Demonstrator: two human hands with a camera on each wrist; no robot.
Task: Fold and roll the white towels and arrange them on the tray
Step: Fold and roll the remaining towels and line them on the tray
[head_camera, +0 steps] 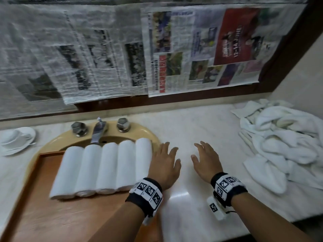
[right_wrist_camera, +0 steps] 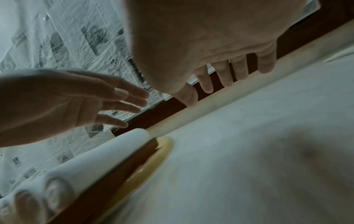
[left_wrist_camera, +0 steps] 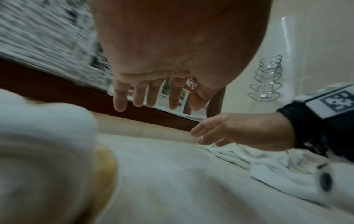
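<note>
Towels: five rolls [head_camera: 103, 169] sit side by side on the tray [head_camera: 57, 217], the last at its right edge; loose pile [head_camera: 286, 145] lies well right of the tray on the counter [head_camera: 197, 126]. Both hands are empty w/ fingers spread: left hand [head_camera: 165, 165] just right of the tray, right hand [head_camera: 206, 160] between tray & pile. Next step, I judge: fetch one towel. Lift a single layer by a corner, spread it flat right of the tray, square edges before folding, roll tight.
</note>
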